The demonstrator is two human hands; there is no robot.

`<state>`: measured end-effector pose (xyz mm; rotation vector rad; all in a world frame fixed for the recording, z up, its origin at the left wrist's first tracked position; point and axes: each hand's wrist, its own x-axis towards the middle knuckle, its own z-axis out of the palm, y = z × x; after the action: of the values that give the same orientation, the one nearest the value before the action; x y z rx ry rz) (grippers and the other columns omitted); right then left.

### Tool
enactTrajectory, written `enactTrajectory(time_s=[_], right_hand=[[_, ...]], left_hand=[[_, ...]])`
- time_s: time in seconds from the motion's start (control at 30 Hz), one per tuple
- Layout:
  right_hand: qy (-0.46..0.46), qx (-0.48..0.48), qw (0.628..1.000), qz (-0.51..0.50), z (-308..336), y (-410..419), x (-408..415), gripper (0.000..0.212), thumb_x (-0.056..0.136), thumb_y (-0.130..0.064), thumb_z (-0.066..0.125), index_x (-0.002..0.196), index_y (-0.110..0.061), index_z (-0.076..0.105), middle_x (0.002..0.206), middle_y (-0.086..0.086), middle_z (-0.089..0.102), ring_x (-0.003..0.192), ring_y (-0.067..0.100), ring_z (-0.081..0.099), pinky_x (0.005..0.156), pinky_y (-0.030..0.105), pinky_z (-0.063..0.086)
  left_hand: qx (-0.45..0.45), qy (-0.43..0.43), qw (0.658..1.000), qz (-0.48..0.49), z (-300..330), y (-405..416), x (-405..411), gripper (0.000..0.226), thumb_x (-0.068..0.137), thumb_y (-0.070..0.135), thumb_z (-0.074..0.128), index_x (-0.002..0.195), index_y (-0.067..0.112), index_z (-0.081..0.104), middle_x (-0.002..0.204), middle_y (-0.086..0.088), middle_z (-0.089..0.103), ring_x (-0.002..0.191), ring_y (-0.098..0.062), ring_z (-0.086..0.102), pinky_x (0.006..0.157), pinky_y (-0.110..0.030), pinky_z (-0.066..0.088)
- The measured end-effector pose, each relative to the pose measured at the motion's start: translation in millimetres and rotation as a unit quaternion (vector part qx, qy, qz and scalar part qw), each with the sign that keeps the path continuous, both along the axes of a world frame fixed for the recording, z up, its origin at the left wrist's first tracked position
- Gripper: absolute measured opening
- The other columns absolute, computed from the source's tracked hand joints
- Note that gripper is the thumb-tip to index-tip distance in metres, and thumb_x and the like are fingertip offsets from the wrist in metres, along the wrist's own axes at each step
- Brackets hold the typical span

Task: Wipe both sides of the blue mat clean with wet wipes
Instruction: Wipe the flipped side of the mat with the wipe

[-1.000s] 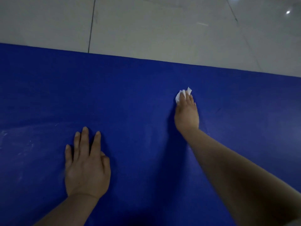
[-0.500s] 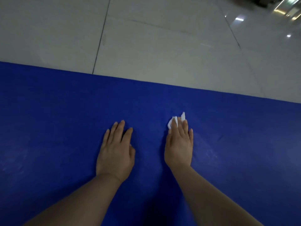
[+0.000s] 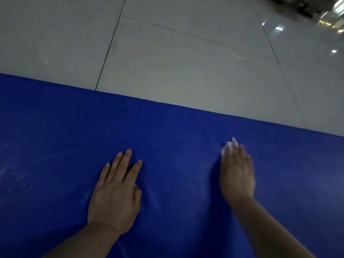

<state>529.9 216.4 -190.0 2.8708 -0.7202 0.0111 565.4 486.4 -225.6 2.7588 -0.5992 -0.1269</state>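
A pale tiled floor (image 3: 176,58) with dark grout lines fills the upper part of the view, with bright reflections and some blurred dark objects at the top right corner. Spread flat on the floor, covering the whole lower part of the view, is the blue mat (image 3: 65,127). Its far edge runs slantwise from middle left down toward the right, so its long axis appears to lie left to right across the person's front.

Both hands are on the mat, well apart. The left hand (image 3: 115,190) lies palm down with its fingers straight and slightly spread, holding nothing and seeming to brace the person. The right hand (image 3: 237,172) is also flat, fingers straight and close together, pressing a crumpled white wet wipe (image 3: 228,147) onto the mat; only a small part of the wipe shows beyond the fingertips. This hand is blurred, which suggests motion.

The right hand sits nearer the mat's far edge, so it looks better placed to wipe the strip toward that edge. Faint whitish smears (image 3: 16,174) show on the mat far to the left, beyond the left hand. This looks like the wiping of the upward side, with the underside not yet in view.
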Motion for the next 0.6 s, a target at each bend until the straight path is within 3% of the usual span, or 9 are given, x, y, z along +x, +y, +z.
enactTrajectory(time_s=[0.07, 0.1, 0.17, 0.27, 0.33, 0.4, 0.5, 0.53, 0.6], right_hand=[[0.040, -0.012, 0.991, 0.130, -9, 50, 27, 0.040, 0.086, -0.005, 0.033, 0.121, 0.003, 0.052, 0.116, 0.026, 0.052, 0.117, 0.045, 0.045, 0.104, 0.055, 0.032], [0.055, 0.012, 0.983, 0.177, -11, 74, 36, 0.047, 0.086, -0.009, 0.022, 0.116, -0.003, 0.056, 0.106, 0.021, 0.053, 0.110, 0.042, 0.047, 0.105, 0.050, 0.028], [0.018, 0.047, 0.975, 0.218, -23, 96, 48, 0.052, 0.090, -0.013, 0.017, 0.130, -0.003, 0.049, 0.124, 0.021, 0.052, 0.125, 0.039, 0.041, 0.111, 0.043, 0.021], [-0.035, 0.009, 0.990, 0.138, -34, 58, 54, 0.047, 0.094, -0.011, 0.023, 0.136, 0.004, 0.037, 0.140, 0.022, 0.042, 0.135, 0.032, 0.030, 0.116, 0.039, 0.020], [-0.021, 0.063, 0.998, 0.014, -26, 34, 58, 0.047, 0.100, -0.011, 0.024, 0.146, -0.001, 0.029, 0.154, 0.015, 0.026, 0.143, 0.026, 0.020, 0.118, 0.037, 0.018], [-0.009, 0.076, 0.997, -0.013, -18, 47, 75, 0.050, 0.094, -0.006, 0.025, 0.144, -0.002, 0.028, 0.151, 0.016, 0.027, 0.142, 0.030, 0.018, 0.116, 0.037, 0.021], [-0.034, 0.150, 0.982, 0.113, -12, 103, 110, 0.036, 0.089, -0.013, 0.031, 0.117, -0.009, 0.054, 0.120, 0.009, 0.054, 0.117, 0.026, 0.046, 0.104, 0.035, 0.031], [-0.034, 0.142, 0.965, 0.219, -21, 114, 121, 0.035, 0.093, -0.017, 0.035, 0.121, -0.009, 0.054, 0.125, 0.010, 0.054, 0.121, 0.025, 0.046, 0.106, 0.035, 0.030], [0.007, 0.121, 0.939, 0.323, -25, 118, 143, 0.051, 0.098, -0.020, 0.033, 0.147, -0.007, 0.027, 0.154, 0.010, 0.028, 0.144, 0.022, 0.019, 0.118, 0.036, 0.014]], left_hand=[[0.007, 0.000, 1.000, -0.001, -1, 1, 0, 0.058, 0.084, 0.028, 0.029, 0.134, 0.014, 0.053, 0.152, -0.010, 0.035, 0.140, -0.024, 0.028, 0.113, -0.038, 0.013], [0.008, -0.001, 1.000, -0.001, -1, 2, 0, 0.058, 0.083, 0.028, 0.030, 0.135, 0.014, 0.052, 0.152, -0.010, 0.035, 0.140, -0.023, 0.028, 0.113, -0.038, 0.013], [0.010, -0.006, 1.000, -0.004, -1, 2, 1, 0.058, 0.083, 0.027, 0.030, 0.136, 0.016, 0.050, 0.152, -0.009, 0.035, 0.140, -0.023, 0.029, 0.113, -0.038, 0.014], [0.008, -0.012, 1.000, -0.005, -1, 2, 2, 0.057, 0.082, 0.028, 0.031, 0.136, 0.017, 0.045, 0.151, -0.009, 0.037, 0.139, -0.024, 0.030, 0.112, -0.038, 0.014], [0.008, -0.016, 1.000, -0.005, -2, 2, 2, 0.057, 0.082, 0.029, 0.032, 0.136, 0.017, 0.045, 0.151, -0.010, 0.037, 0.138, -0.024, 0.031, 0.112, -0.039, 0.015], [0.012, -0.012, 1.000, -0.007, -3, 3, 2, 0.057, 0.082, 0.028, 0.032, 0.136, 0.016, 0.047, 0.151, -0.010, 0.038, 0.138, -0.024, 0.032, 0.112, -0.038, 0.015], [0.014, -0.006, 1.000, -0.003, -2, 3, 2, 0.058, 0.080, 0.028, 0.033, 0.133, 0.014, 0.053, 0.150, -0.010, 0.038, 0.137, -0.023, 0.033, 0.112, -0.037, 0.014], [0.014, -0.004, 1.000, -0.002, -2, 3, 3, 0.058, 0.080, 0.028, 0.033, 0.132, 0.014, 0.055, 0.150, -0.010, 0.039, 0.137, -0.023, 0.033, 0.112, -0.037, 0.014], [0.013, 0.002, 1.000, -0.003, -1, 2, 5, 0.059, 0.079, 0.028, 0.033, 0.131, 0.014, 0.056, 0.149, -0.010, 0.040, 0.136, -0.023, 0.033, 0.112, -0.037, 0.014]])
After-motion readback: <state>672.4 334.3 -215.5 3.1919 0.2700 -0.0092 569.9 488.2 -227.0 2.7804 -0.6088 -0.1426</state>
